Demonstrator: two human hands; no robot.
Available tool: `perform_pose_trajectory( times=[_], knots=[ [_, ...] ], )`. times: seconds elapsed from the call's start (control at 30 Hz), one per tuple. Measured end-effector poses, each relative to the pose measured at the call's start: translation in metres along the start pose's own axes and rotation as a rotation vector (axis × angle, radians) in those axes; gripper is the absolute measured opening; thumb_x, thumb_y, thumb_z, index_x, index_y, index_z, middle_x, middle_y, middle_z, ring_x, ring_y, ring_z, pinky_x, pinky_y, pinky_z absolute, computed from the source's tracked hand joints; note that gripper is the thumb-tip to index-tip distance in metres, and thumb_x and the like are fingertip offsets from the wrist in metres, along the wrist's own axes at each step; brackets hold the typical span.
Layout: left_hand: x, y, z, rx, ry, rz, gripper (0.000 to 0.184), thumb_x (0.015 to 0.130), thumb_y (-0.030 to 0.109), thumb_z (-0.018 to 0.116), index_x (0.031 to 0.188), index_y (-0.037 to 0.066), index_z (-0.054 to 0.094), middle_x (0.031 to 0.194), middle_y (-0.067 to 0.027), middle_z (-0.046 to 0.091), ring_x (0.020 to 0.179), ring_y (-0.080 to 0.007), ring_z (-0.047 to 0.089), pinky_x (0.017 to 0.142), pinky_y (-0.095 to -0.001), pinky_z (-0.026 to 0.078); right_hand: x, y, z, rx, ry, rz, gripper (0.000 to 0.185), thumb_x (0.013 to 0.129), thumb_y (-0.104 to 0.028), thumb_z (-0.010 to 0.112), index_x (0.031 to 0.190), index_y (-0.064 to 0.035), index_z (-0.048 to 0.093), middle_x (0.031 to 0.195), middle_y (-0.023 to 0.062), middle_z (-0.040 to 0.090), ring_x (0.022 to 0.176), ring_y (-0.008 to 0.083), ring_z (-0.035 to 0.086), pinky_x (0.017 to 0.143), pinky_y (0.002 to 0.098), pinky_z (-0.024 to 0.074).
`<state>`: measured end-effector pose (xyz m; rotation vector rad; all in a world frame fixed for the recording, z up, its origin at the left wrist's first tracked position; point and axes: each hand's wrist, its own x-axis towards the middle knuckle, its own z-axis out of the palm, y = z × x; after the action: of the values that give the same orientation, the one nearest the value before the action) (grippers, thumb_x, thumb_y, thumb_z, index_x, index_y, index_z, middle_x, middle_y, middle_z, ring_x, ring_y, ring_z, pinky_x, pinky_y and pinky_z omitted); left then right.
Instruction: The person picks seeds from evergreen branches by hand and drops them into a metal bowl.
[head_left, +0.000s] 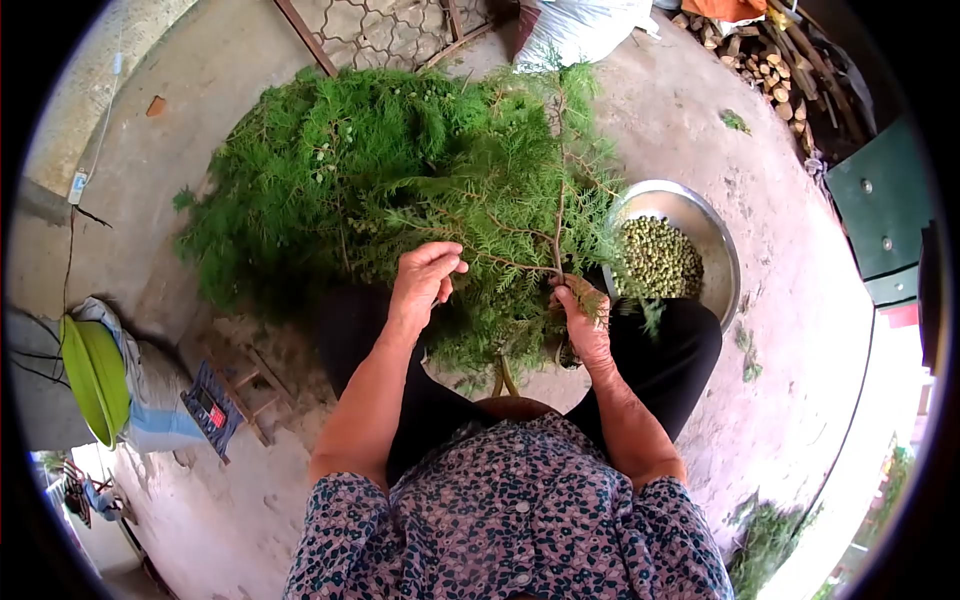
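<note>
A leafy green branch (557,215) with a brown stem stands up in front of me, its base in my right hand (588,325), whose fingers are closed round the stem. My left hand (428,283) is at the branch's left side, fingers curled with thumb and forefinger close together; whether anything small is between them cannot be made out. Behind and to the left spreads a big heap of green branches (300,170), with small pale cones on some of them. Beside my right knee a metal bowl (728,240) holds many small round green cones (655,258).
White sack (575,35) at the top, stacked firewood (775,80) at the upper right, green cabinet (880,210) at the right. On the left are a lime-green basin (92,380), a pale sack (155,400) and a small wooden stool (255,395). Sprigs lie on the concrete floor (780,370).
</note>
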<state>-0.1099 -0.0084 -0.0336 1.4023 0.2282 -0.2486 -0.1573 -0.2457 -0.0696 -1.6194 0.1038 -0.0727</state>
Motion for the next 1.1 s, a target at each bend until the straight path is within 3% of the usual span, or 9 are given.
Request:
perform_pose_trajectory(
  times=[0.3, 0.37, 0.6, 0.67, 0.83, 0.9, 0.97, 1.03, 1.1],
  knots=[
    [0.001, -0.004, -0.001, -0.111, -0.105, 0.017, 0.019, 0.080, 0.006, 0.059, 0.098, -0.001, 0.059, 0.076, -0.0087, 0.063, 0.040, -0.0060, 0.043, 0.035, -0.0197, 0.034, 0.005, -0.017, -0.010, -0.161, 0.086, -0.100, 0.022, 0.086, -0.016, 0.056, 0.099, 0.0014, 0.057, 0.070, 0.0005, 0.056, 0.058, 0.0059, 0.047, 0.054, 0.0199, 0.0407],
    [0.002, -0.001, 0.002, -0.229, -0.166, 0.004, 0.020, 0.079, 0.005, 0.059, 0.099, 0.000, 0.060, 0.078, -0.0082, 0.063, 0.044, -0.0057, 0.046, 0.037, -0.0191, 0.035, 0.004, -0.012, -0.008, -0.103, 0.091, -0.015, 0.022, 0.086, -0.016, 0.056, 0.099, 0.0011, 0.057, 0.070, 0.0003, 0.056, 0.057, 0.0053, 0.046, 0.053, 0.0192, 0.0403],
    [0.010, -0.011, 0.004, -0.209, -0.126, -0.028, 0.020, 0.080, 0.008, 0.060, 0.099, 0.004, 0.061, 0.083, -0.0042, 0.063, 0.060, -0.0073, 0.054, 0.044, -0.0218, 0.040, 0.000, -0.012, 0.008, -0.213, 0.151, -0.253, 0.027, 0.084, -0.021, 0.059, 0.100, 0.0006, 0.057, 0.076, 0.0006, 0.058, 0.059, 0.0059, 0.048, 0.050, 0.0195, 0.0418],
    [0.012, -0.016, 0.001, -0.310, -0.134, -0.116, 0.022, 0.080, 0.005, 0.059, 0.102, 0.005, 0.058, 0.088, -0.0049, 0.061, 0.068, -0.0105, 0.055, 0.044, -0.0218, 0.038, -0.003, -0.020, 0.016, -0.184, 0.188, -0.212, 0.018, 0.080, -0.009, 0.062, 0.092, 0.0042, 0.057, 0.082, 0.0106, 0.062, 0.070, 0.0178, 0.059, 0.064, 0.0257, 0.0460],
    [-0.002, -0.026, 0.015, -0.542, 0.122, -0.280, 0.048, 0.074, 0.023, 0.068, 0.114, 0.012, 0.045, 0.095, -0.0030, 0.056, 0.084, -0.0184, 0.055, 0.060, -0.0302, 0.045, -0.008, -0.022, 0.035, -0.200, 0.104, -0.294, 0.017, 0.078, -0.005, 0.063, 0.092, 0.0027, 0.058, 0.077, 0.0107, 0.059, 0.069, 0.0192, 0.058, 0.063, 0.0261, 0.0454],
    [-0.003, -0.027, 0.011, -0.734, -0.283, -0.016, 0.051, 0.071, 0.020, 0.071, 0.114, 0.009, 0.046, 0.091, -0.0039, 0.057, 0.082, -0.0197, 0.055, 0.059, -0.0289, 0.045, -0.008, -0.018, 0.041, -0.250, 0.107, -0.386, 0.016, 0.078, -0.005, 0.063, 0.092, 0.0030, 0.058, 0.076, 0.0103, 0.058, 0.068, 0.0196, 0.058, 0.062, 0.0266, 0.0451],
    [-0.004, -0.018, 0.013, -0.898, -0.118, -0.191, 0.048, 0.070, 0.019, 0.073, 0.110, 0.006, 0.050, 0.082, -0.0026, 0.058, 0.069, -0.0151, 0.055, 0.051, -0.0258, 0.042, -0.007, -0.007, 0.044, -0.269, 0.089, -0.438, 0.016, 0.078, -0.003, 0.063, 0.092, 0.0036, 0.058, 0.077, 0.0100, 0.059, 0.067, 0.0197, 0.058, 0.061, 0.0264, 0.0449],
    [-0.005, -0.003, 0.016, -0.363, -0.136, -0.153, 0.042, 0.070, 0.019, 0.074, 0.104, 0.004, 0.054, 0.073, -0.0009, 0.057, 0.057, -0.0094, 0.052, 0.046, -0.0215, 0.040, -0.010, -0.009, 0.047, -0.292, 0.074, -0.478, 0.017, 0.077, -0.002, 0.063, 0.092, 0.0042, 0.058, 0.079, 0.0096, 0.060, 0.067, 0.0198, 0.058, 0.061, 0.0262, 0.0447],
    [-0.011, 0.005, 0.024, -0.344, -0.087, -0.081, 0.032, 0.072, 0.019, 0.072, 0.098, 0.006, 0.058, 0.064, 0.0033, 0.053, 0.047, -0.0043, 0.045, 0.040, -0.0192, 0.035, -0.014, -0.026, 0.054, -0.293, 0.031, -0.426, 0.021, 0.074, -0.001, 0.065, 0.093, 0.0035, 0.058, 0.079, 0.0120, 0.060, 0.068, 0.0230, 0.059, 0.061, 0.0272, 0.0453]
  ],
)
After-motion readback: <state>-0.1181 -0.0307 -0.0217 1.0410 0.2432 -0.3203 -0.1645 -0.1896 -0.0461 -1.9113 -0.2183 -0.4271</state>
